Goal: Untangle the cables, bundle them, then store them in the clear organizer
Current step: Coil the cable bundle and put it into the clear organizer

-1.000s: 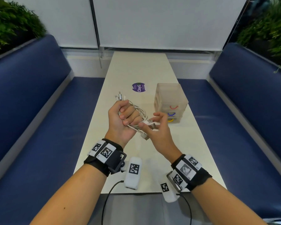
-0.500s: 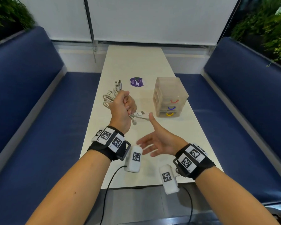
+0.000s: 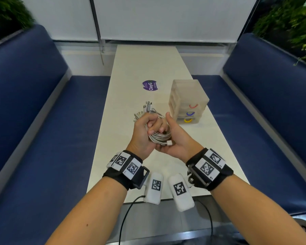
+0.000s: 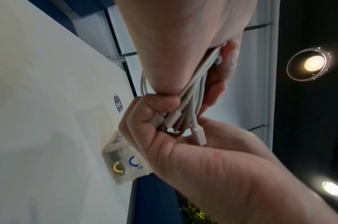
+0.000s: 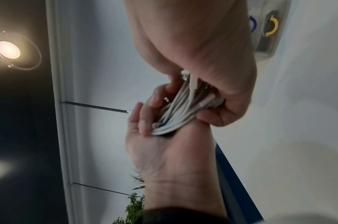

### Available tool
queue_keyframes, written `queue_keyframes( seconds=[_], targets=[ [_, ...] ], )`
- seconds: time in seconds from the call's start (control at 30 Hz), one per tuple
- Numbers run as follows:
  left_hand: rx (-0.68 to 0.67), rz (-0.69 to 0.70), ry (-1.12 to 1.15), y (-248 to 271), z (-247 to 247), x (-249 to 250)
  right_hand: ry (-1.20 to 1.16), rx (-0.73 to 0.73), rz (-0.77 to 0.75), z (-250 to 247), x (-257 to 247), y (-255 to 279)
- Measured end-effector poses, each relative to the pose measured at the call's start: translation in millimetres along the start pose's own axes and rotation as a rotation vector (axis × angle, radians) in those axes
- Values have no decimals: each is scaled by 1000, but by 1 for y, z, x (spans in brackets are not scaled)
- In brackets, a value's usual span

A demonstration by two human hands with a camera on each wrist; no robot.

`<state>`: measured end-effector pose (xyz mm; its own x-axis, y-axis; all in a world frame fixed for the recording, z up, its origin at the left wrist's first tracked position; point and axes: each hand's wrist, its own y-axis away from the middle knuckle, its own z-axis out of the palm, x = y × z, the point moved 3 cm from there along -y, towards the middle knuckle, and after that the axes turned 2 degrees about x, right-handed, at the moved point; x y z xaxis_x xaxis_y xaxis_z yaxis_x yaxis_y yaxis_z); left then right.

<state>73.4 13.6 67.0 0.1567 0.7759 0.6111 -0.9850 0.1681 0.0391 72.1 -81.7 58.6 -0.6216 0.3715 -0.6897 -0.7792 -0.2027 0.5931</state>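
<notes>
Sitting on the right side of the white table (image 3: 145,64) is the clear organizer (image 3: 187,96), a small stack of three drawers with red, blue and yellow curved handles, all pushed in. What's inside can't be made out through the frosted plastic. Just left of it, held above the table, is the bundle of white cables (image 3: 158,137), coiled into loops with a few plug ends sticking out the far side. The left hand (image 3: 141,133) has its fingers curled tight round the coil. The right hand (image 3: 177,140) cups the bundle from below and the side, palm up, thumb pointing upward, fingers wrapped under the loops. A purple sticker (image 3: 150,85) sits farther back on the table.
</notes>
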Motion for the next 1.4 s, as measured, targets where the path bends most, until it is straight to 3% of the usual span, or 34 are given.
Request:
queue_keyframes(
  seconds=[0.2,0.3,0.43,0.5,0.6,0.67,0.73,0.8,0.9,1.13,1.4],
  targets=[
    [235,68,-228,-9,21,-27,-127,57,25,-26,-4,-20],
    [272,85,-276,-17,36,-39,-189,-36,62,-41,-23,-11],
    [284,141,-270,-39,57,-49,-287,-38,38,-74,-49,-10],
    [325,160,-266,-52,67,-55,-261,-30,18,-90,-59,-12],
    [465,202,-354,-71,73,-68,7,42,20,-118,-65,-15],
    [558,186,-455,-82,74,-76,258,67,-123,-134,-70,-14],
    [608,165,-476,-87,78,-87,491,119,-495,-146,-82,-16],
    [571,125,-469,-86,87,-98,686,38,-872,-146,-91,-13],
    [426,12,-440,-85,96,-114,931,-95,-1107,-144,-91,-11],
    [318,-152,-129,-83,108,-127,977,23,-1109,-153,-98,-14],
    [314,-313,-362,-75,97,-128,1081,171,-1062,-145,-90,-21]
  ],
)
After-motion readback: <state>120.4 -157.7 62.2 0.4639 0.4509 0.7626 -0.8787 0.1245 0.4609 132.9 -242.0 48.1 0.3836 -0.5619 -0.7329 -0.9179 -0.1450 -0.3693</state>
